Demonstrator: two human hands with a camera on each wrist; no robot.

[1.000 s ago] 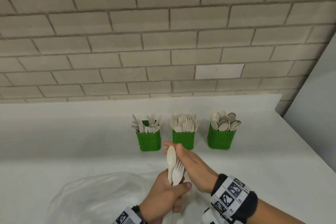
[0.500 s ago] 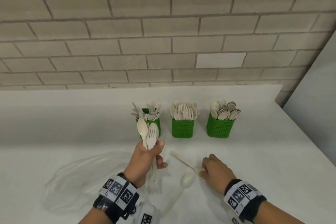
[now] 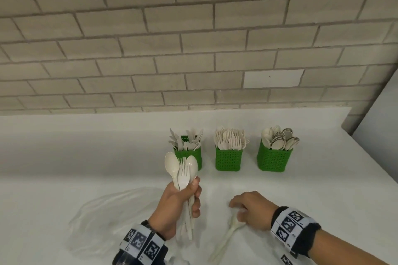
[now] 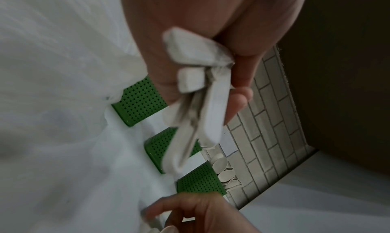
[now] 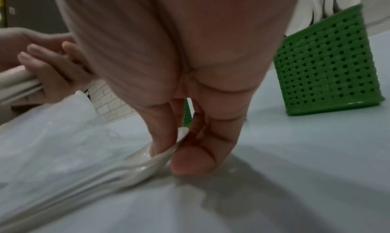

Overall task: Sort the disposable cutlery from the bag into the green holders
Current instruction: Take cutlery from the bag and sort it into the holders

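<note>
Brickwork (image 3: 193, 49) in pale grey blocks with recessed joints is seen behind a smooth white surface (image 3: 86, 146). Crinkled clear plastic, the bag (image 3: 103, 217), is spread flat at the near left. Three square green holders of perforated basket-weave plastic are lined up at the far side: the left holder (image 3: 189, 158) is filled with knives, the middle holder (image 3: 228, 159) with forks, the right holder (image 3: 273, 160) with spoons, all matte cream.

A bunch of cutlery (image 3: 182, 170), two oval-bowled spoons and a fork, is held upright just in front of the left holder by the left hand (image 3: 178, 202), whose fingers are wrapped round the flat handles. A single spoon (image 5: 147, 160) lying on the surface near the bag's right edge is pinched at its glossy bowl between thumb and fingers of the right hand (image 3: 252, 208).
</note>
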